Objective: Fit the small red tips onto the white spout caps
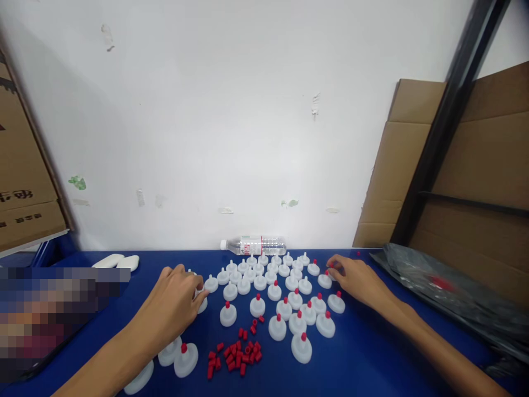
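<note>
Many white plastic caps [260,282] stand on a blue table [372,353]; several nearer ones [302,347] carry a small red tip. A loose heap of red tips [235,355] lies at the front centre. My left hand [176,300] is curled with its fingertips pinching a white cap [201,302] at the left of the group. My right hand [356,280] rests at the right of the group, fingers bent around a cap with a red tip [326,279].
A clear water bottle [254,245] lies on its side against the white wall. Cardboard sheets and a black post [446,127] stand at the right, with a dark plastic bag [450,298] below them. Cardboard boxes [22,176] sit at the left. Two white oblong objects [115,261] lie at far left.
</note>
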Available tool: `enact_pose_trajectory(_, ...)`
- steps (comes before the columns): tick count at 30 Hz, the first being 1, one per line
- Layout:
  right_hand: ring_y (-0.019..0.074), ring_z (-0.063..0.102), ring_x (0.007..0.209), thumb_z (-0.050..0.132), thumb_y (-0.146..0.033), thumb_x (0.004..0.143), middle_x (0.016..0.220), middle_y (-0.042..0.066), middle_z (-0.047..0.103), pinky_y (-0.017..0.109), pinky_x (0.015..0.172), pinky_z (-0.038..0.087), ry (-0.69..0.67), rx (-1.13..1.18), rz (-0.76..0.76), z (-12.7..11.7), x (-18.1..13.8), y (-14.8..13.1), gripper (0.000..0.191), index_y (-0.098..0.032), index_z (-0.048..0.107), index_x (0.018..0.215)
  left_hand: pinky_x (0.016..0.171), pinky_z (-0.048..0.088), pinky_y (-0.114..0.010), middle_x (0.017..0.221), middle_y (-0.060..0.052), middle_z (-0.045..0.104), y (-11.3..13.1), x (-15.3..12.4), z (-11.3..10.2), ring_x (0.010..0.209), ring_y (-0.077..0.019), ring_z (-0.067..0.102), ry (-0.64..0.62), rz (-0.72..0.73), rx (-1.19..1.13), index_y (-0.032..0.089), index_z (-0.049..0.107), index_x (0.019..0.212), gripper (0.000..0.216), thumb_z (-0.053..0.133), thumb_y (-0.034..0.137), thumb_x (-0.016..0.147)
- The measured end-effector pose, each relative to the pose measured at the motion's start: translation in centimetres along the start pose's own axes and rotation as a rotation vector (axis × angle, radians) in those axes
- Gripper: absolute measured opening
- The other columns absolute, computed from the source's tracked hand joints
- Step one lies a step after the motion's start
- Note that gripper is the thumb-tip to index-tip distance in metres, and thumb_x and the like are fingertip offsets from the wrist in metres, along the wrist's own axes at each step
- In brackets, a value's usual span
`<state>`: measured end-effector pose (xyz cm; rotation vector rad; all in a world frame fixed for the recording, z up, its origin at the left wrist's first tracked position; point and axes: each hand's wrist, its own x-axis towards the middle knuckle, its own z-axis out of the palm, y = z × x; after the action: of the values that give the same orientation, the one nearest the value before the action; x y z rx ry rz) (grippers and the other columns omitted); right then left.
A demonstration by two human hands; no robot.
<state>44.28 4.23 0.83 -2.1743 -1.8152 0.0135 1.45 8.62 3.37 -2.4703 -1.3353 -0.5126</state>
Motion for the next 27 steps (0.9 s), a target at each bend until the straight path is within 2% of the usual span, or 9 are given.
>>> enact_pose_trajectory(6, 0.0231, 0.070, 0.089, 0.053, -0.035, 0.105, 0.102, 0.008, 0.073, 0.042, 0.083, 0.056, 0.133, 0.047, -0.074, -1.2, -0.6, -1.2, 0.023, -0.017, 0.067, 0.112, 0.068, 0.036, -0.036, 0.062, -0.004, 0.069, 0.2, 0.2, -0.6, 0.063, -0.0232, 0.059, 0.062, 0.009, -0.067, 0.020, 0.070, 0.067, 0.030, 0.054, 0.023, 0.092)
enact_pose_trajectory(9, 0.0283, 0.069, 0.102, 0.041, -0.039, 0.108, 0.113, 0.011, 0.073, 0.044, 0.090, 0.052, 0.267, 0.107, -0.169, -2.8, -1.8, -3.0, 0.030, -0.021, 0.064, 0.115, 0.072, 0.036, -0.037, 0.072, -0.003, 0.072, 0.9, 0.1, -1.5, 0.069, -0.0225, 0.059, 0.206, 0.078, -0.133, 0.020, 0.071, 0.081, 0.030, 0.050, 0.029, 0.101)
enact_pose_trajectory(12, 0.0254, 0.064, 0.116, 0.041, -0.047, 0.108, 0.126, 0.005, 0.069, 0.040, 0.097, 0.049, 0.360, 0.172, -0.302, -4.0, -4.3, -5.8, 0.032, -0.028, 0.060, 0.125, 0.080, 0.037, -0.036, 0.089, 0.000, 0.075, 2.7, -0.4, -1.8, 0.081, -0.0194, 0.061, 0.348, 0.242, -0.242, 0.022, 0.068, 0.097, 0.019, 0.052, 0.029, 0.105)
enact_pose_trajectory(13, 0.0231, 0.062, 0.119, 0.044, -0.045, 0.107, 0.127, 0.003, 0.069, 0.038, 0.099, 0.048, 0.383, 0.195, -0.378, -4.3, -5.2, -6.8, 0.028, -0.030, 0.059, 0.126, 0.082, 0.037, -0.035, 0.092, 0.001, 0.075, 3.6, -0.7, -1.8, 0.084, -0.0179, 0.061, 0.380, 0.305, -0.278, 0.023, 0.067, 0.101, 0.016, 0.052, 0.026, 0.106)
enact_pose_trajectory(15, 0.0210, 0.063, 0.118, 0.049, -0.032, 0.106, 0.124, 0.004, 0.070, 0.039, 0.106, 0.042, 0.455, 0.242, -0.690, -4.4, -7.2, -8.8, 0.026, -0.028, 0.056, 0.130, 0.084, 0.038, -0.032, 0.094, 0.003, 0.075, 5.5, -1.4, -1.7, 0.086, -0.0154, 0.059, 0.412, 0.419, -0.343, 0.024, 0.065, 0.104, 0.015, 0.051, 0.018, 0.106)
enact_pose_trajectory(17, 0.0189, 0.063, 0.119, 0.052, -0.027, 0.104, 0.127, 0.004, 0.070, 0.040, 0.118, 0.030, 0.410, 0.203, -0.890, -4.2, -8.8, -10.5, 0.032, -0.024, 0.053, 0.136, 0.083, 0.040, -0.030, 0.095, 0.003, 0.075, 7.3, -2.1, -1.7, 0.085, -0.0141, 0.059, 0.421, 0.513, -0.401, 0.023, 0.066, 0.105, 0.016, 0.051, 0.015, 0.105)
enact_pose_trajectory(19, 0.0179, 0.064, 0.119, 0.060, -0.037, 0.102, 0.126, 0.004, 0.071, 0.036, 0.123, 0.021, 0.348, 0.186, -0.990, -3.6, -9.9, -11.7, 0.040, -0.020, 0.053, 0.138, 0.083, 0.041, -0.030, 0.097, 0.002, 0.076, 8.5, -2.7, -1.6, 0.086, -0.0142, 0.059, 0.425, 0.578, -0.477, 0.021, 0.067, 0.106, 0.015, 0.057, 0.011, 0.102)
enact_pose_trajectory(23, 0.0158, 0.070, 0.103, 0.061, -0.038, 0.103, 0.110, 0.002, 0.076, 0.033, 0.123, 0.020, 0.355, 0.242, -1.010, -2.3, -10.4, -12.4, 0.032, -0.019, 0.060, 0.128, 0.084, 0.044, -0.031, 0.097, 0.001, 0.076, 9.2, -3.1, -1.2, 0.089, -0.0151, 0.061, 0.458, 0.577, -0.536, 0.021, 0.067, 0.110, 0.017, 0.066, 0.011, 0.097)
enact_pose_trajectory(27, 0.0158, 0.072, 0.094, 0.062, -0.031, 0.103, 0.105, 0.001, 0.076, 0.036, 0.117, 0.027, 0.384, 0.293, -0.965, -1.9, -9.8, -11.8, 0.025, -0.020, 0.061, 0.125, 0.082, 0.050, -0.033, 0.097, -0.004, 0.072, 8.8, -2.6, -0.1, 0.091, -0.0192, 0.060, 0.396, 0.499, -0.443, 0.019, 0.060, 0.124, 0.024, 0.052, 0.011, 0.102)
